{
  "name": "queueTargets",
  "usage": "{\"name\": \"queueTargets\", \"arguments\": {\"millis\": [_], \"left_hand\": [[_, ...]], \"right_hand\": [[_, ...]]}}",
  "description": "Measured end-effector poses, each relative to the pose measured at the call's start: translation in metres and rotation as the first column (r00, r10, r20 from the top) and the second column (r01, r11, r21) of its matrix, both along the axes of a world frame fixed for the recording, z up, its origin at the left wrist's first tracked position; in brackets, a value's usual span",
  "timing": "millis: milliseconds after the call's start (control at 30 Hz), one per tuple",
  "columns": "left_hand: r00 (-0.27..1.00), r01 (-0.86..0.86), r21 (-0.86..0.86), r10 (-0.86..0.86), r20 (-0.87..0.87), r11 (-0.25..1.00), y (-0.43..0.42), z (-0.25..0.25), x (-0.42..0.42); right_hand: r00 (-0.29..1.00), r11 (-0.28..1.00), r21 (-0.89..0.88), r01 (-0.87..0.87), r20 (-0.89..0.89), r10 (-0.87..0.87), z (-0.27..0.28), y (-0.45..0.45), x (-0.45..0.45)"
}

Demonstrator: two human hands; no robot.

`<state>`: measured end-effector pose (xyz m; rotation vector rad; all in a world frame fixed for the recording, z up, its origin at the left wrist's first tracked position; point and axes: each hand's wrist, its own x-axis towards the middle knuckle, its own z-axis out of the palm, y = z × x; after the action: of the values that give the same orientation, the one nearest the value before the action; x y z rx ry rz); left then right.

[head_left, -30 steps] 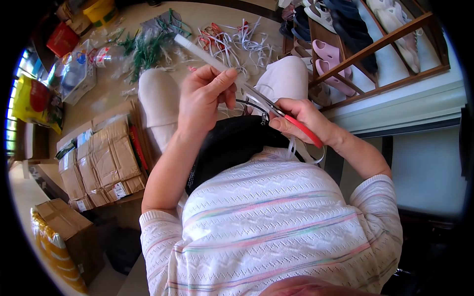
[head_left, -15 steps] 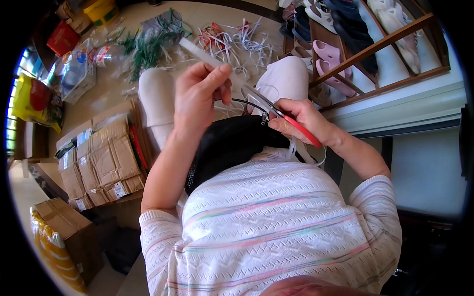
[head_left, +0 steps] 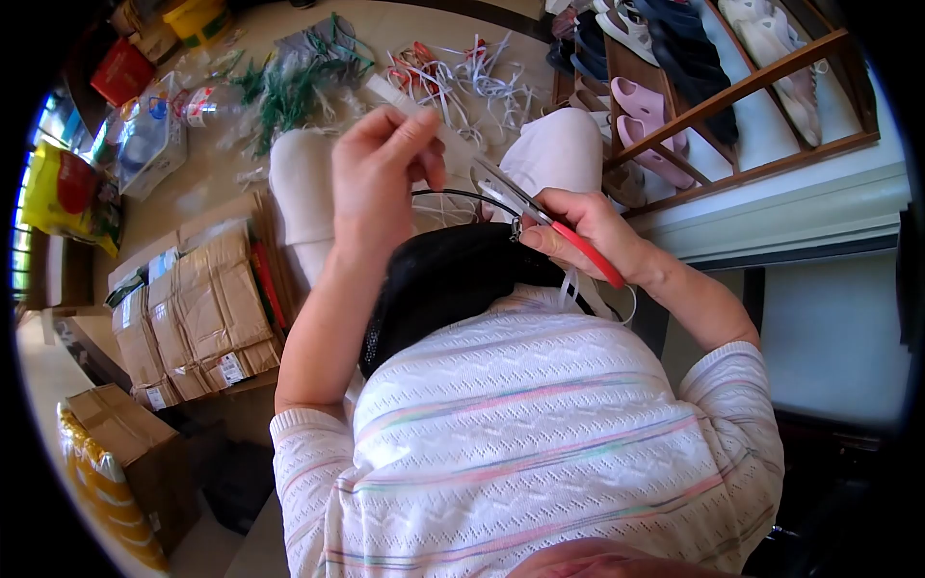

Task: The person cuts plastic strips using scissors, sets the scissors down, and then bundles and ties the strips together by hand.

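Note:
My left hand (head_left: 378, 171) is closed in a pinch at a flat, translucent white strip (head_left: 449, 141), which slants up past the thumb. A thin black cord (head_left: 461, 193) runs from below its curled fingers toward my right hand; whether the left fingers also hold it is hidden. My right hand (head_left: 599, 226) grips scissors (head_left: 590, 254) with red handles, their metal blades pointing up and left beside the strip. Across my lap lies a black cloth item (head_left: 438, 279), with a small metal piece near my right fingers. A thin white loop (head_left: 631, 306) hangs below the right hand.
White and red strips (head_left: 472, 82) and green netting (head_left: 289, 91) lie heaped on the floor ahead. A wooden shoe rack (head_left: 742, 91) stands at right. Flattened cardboard (head_left: 198, 313) and a plastic container (head_left: 154, 144) are at left.
My left hand has shifted slightly left and up, and more of the black cord shows between the hands. The strip's far end sits further right. My right hand and scissors have barely moved.

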<state>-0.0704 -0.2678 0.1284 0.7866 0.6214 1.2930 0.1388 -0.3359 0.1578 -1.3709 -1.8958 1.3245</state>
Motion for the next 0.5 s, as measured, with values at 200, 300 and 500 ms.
{"name": "queueTargets", "arguments": {"millis": [200, 300, 500], "left_hand": [[1.0, -0.002, 0.026, 0.002, 0.008, 1.0, 0.001, -0.001, 0.002], [1.0, 0.016, 0.03, -0.016, 0.003, 0.999, -0.003, -0.002, 0.002], [1.0, -0.024, -0.006, 0.025, 0.017, 1.0, 0.002, 0.003, -0.001]], "right_hand": [[1.0, 1.0, 0.02, -0.007, -0.015, 0.008, 0.004, 0.002, -0.005], [1.0, 0.998, -0.058, 0.008, -0.01, -0.008, -0.002, 0.003, -0.003], [0.998, 0.998, -0.026, -0.05, -0.024, 0.05, -0.004, 0.003, 0.002]]}}
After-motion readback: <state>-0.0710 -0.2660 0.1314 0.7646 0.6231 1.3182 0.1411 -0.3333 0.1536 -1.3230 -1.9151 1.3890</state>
